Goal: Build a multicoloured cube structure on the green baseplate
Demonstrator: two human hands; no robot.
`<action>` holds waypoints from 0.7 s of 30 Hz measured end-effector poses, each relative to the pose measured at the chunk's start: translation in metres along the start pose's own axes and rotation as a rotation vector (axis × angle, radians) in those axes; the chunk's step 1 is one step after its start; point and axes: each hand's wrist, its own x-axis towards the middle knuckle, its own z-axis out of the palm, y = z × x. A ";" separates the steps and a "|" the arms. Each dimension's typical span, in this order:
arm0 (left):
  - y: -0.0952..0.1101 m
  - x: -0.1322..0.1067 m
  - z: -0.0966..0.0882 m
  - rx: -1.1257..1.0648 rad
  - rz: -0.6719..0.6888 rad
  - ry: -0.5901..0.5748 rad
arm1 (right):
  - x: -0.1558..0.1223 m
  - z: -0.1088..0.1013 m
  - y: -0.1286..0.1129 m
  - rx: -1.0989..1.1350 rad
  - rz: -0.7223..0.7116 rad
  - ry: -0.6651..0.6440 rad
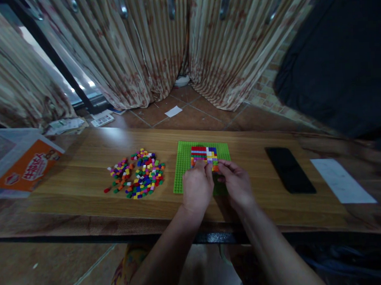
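Note:
A green studded baseplate [179, 168] lies on the wooden board, carrying a block of small coloured toy bricks [204, 152] in rows of red, white, blue, yellow and orange. My left hand [197, 184] is over the front left of this block, its fingers curled and pressed down at the bricks. From the right, my right hand [237, 181] reaches to the block's right edge, thumb and forefinger drawn together beside the orange and green bricks. Both hands hide the front part of the plate. Whatever sits between the fingertips is too small to make out.
Loose coloured bricks [145, 174] lie heaped left of the plate. Farther left stands a clear plastic box [5, 143] with an orange label. A black flat slab like a phone [289, 170] and a white paper sheet [342, 180] lie to the right. Curtains [160, 46] hang behind.

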 end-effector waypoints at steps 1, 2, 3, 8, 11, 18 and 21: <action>0.000 0.000 0.000 -0.005 -0.003 -0.005 | 0.000 0.000 0.000 -0.004 -0.001 -0.004; 0.000 0.001 0.000 -0.013 -0.010 -0.010 | 0.000 0.000 0.000 -0.008 -0.002 -0.004; 0.000 0.001 0.000 -0.023 -0.017 -0.012 | 0.000 0.000 0.000 -0.008 -0.003 -0.004; -0.001 0.002 -0.002 -0.003 -0.023 -0.033 | 0.000 0.001 -0.001 0.003 0.003 0.011; -0.001 0.001 -0.003 0.029 -0.022 -0.052 | 0.000 0.001 -0.002 0.016 0.010 0.002; -0.003 -0.004 -0.007 -0.084 -0.045 -0.049 | 0.001 0.000 0.000 -0.017 0.001 -0.005; -0.007 -0.005 -0.005 -0.166 -0.039 -0.035 | 0.002 0.000 0.001 -0.013 0.004 -0.005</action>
